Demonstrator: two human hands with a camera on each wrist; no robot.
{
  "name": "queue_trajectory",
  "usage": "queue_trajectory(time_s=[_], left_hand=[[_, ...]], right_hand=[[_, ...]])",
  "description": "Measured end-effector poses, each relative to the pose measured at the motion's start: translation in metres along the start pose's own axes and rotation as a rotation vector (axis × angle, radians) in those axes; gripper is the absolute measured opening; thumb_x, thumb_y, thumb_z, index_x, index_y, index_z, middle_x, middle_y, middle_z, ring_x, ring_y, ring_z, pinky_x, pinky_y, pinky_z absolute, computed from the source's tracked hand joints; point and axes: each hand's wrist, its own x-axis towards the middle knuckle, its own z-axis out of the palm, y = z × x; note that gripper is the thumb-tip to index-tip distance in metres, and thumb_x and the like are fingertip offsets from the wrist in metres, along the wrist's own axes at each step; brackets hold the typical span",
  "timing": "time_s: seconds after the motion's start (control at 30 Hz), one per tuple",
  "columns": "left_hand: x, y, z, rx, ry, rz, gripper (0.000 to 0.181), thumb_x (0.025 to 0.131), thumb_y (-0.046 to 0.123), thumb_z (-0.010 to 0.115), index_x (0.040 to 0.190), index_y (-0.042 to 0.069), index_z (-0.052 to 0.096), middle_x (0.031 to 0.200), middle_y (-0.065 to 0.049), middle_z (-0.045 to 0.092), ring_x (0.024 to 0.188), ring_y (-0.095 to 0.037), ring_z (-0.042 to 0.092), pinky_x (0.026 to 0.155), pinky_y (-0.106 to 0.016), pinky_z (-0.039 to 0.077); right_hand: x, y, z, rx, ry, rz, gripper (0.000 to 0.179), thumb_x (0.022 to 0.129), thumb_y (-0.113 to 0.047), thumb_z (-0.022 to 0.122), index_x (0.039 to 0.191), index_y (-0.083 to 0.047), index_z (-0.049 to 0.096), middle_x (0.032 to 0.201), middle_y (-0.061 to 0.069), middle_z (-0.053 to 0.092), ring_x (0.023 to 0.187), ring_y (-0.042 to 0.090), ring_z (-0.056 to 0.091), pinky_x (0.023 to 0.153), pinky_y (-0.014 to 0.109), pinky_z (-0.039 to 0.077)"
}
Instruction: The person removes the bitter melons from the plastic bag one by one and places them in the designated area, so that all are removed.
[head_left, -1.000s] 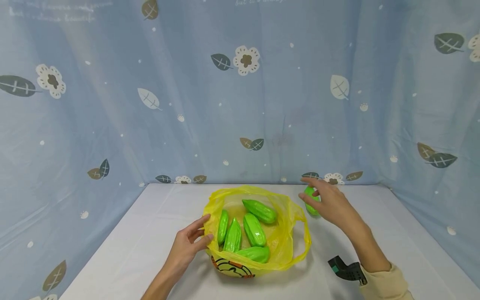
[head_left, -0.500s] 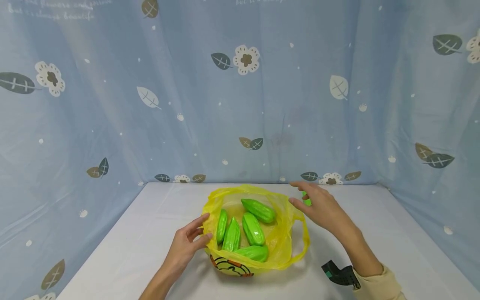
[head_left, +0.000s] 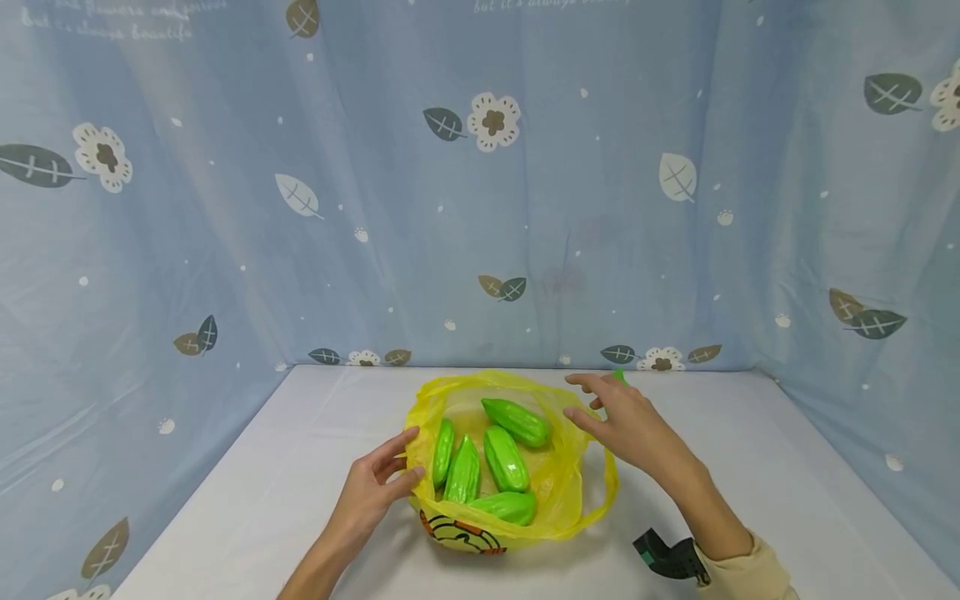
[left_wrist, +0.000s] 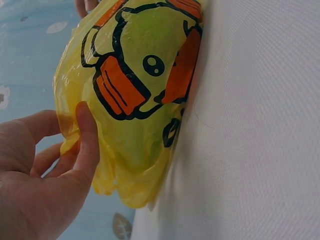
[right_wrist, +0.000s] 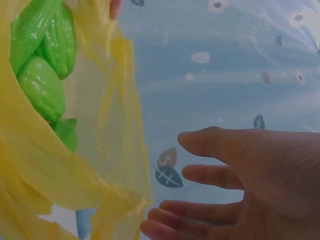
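Observation:
A yellow plastic bag (head_left: 555,492) with a cartoon print stands with its mouth spread on the table. Inside lie several glossy green ridged vegetables (head_left: 506,458) resembling bitter melons. My left hand (head_left: 371,487) holds the bag's left rim; in the left wrist view its thumb (left_wrist: 87,142) lies over the yellow film. My right hand (head_left: 626,421) hovers by the right rim, fingers spread and nothing between them. In the right wrist view its fingertips (right_wrist: 155,217) are close to the film; contact is unclear. Another green vegetable (head_left: 619,376) lies behind that hand, mostly hidden.
The white table (head_left: 322,417) runs back to a blue curtain (head_left: 585,208) printed with leaves and flowers. A loop handle (head_left: 611,492) hangs off the bag's right side. A black device (head_left: 667,554) sits on the right wrist.
My right hand has moved left toward the bag's right rim, away from the vegetable outside the bag and covering most of it. The left hand and the bag have barely moved.

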Motion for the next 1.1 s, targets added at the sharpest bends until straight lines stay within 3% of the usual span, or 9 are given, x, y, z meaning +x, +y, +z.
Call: queue_trajectory(time_s=[0.8, 1.1], left_hand=[[-0.001, -0.001, 0.001, 0.004, 0.007, -0.014, 0.058, 0.086, 0.015, 0.075, 0.140, 0.020, 0.055, 0.144, -0.005, 0.052, 0.110, -0.019, 0.061, 0.076, -0.026, 0.057], [-0.001, -0.001, 0.001, 0.007, 0.011, -0.011, 0.057, 0.086, 0.014, 0.074, 0.139, 0.021, 0.056, 0.144, -0.005, 0.052, 0.111, -0.020, 0.061, 0.076, -0.026, 0.057]], right_hand=[[0.010, -0.027, 0.035, 0.018, -0.077, -0.036, 0.044, 0.091, -0.029, 0.070, 0.132, -0.016, 0.059, 0.125, 0.008, 0.066, 0.092, 0.022, 0.069, 0.075, 0.035, 0.057], [0.016, -0.032, 0.051, 0.061, -0.122, -0.035, 0.043, 0.091, -0.029, 0.070, 0.130, -0.013, 0.060, 0.117, 0.012, 0.069, 0.105, 0.028, 0.066, 0.082, 0.042, 0.055]])
